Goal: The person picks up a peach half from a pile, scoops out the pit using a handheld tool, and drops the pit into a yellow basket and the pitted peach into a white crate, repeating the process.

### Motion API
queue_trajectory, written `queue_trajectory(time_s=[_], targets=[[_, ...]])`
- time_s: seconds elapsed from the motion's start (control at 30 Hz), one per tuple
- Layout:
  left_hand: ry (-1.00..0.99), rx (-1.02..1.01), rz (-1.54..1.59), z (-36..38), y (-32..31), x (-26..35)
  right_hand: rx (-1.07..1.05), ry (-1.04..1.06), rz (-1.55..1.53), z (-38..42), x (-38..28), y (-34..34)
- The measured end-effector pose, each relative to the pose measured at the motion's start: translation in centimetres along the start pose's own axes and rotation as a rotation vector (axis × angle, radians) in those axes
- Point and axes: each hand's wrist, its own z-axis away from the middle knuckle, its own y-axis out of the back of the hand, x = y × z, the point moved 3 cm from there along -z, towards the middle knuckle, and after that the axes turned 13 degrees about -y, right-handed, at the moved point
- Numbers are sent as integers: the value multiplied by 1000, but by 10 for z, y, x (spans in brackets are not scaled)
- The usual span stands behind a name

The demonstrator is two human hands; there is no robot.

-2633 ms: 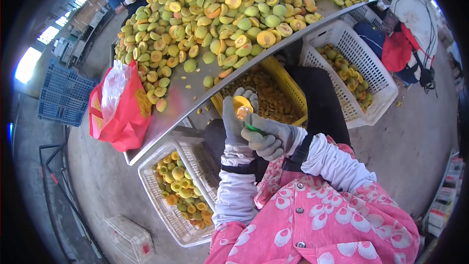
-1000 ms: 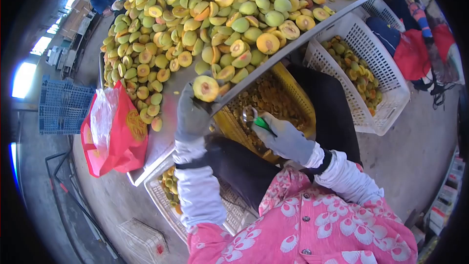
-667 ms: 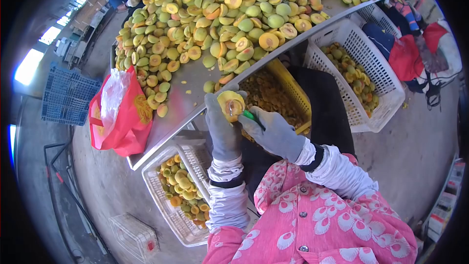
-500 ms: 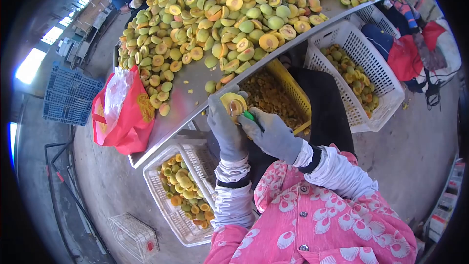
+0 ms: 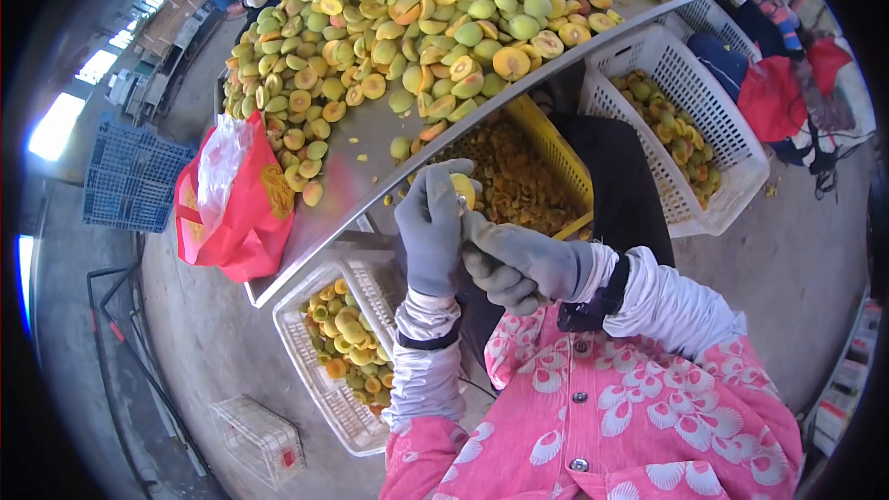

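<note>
Now left hand (image 5: pixel 429 227) cups peach half (image 5: pixel 462 190).

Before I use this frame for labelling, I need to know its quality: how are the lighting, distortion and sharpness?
Head view: strong fisheye, black corners, and the table edge bows. Even daylight on the fruit pile; a window at far left is blown out. The left hand, right hand and the fruit half between them are fairly sharp; detail smears toward the rim.
</note>
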Motion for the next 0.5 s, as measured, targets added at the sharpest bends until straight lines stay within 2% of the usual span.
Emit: queue_trajectory(time_s=[0.07,0.1,0.17,0.23,0.3,0.37,0.4,0.43,0.5], targets=[[22,-124,234,-3,1,1,-29,-24,-35,3,-6,-8],[19,-126,232,-5,1,0,-56,-46,-69,3,-8,-10],[135,-66,205,-4,2,-14,-128,-57,-148,-2,-5,-5],[74,-63,174,-5,-2,-19,-201,-71,-220,-10,0,7],[9,-64,138,-4,-3,-27,-453,-57,-355,-19,3,17],[161,-76,829,0,-10,-48,-393,-26,-317,-26,7,27],[235,-71,954,-1,-14,-61,-333,9,-287,-30,9,33],[237,-74,955,1,-14,-74,-331,12,-288,-34,11,41],[339,86,645,3,-16,-85,-305,-12,-324,-37,9,56]])
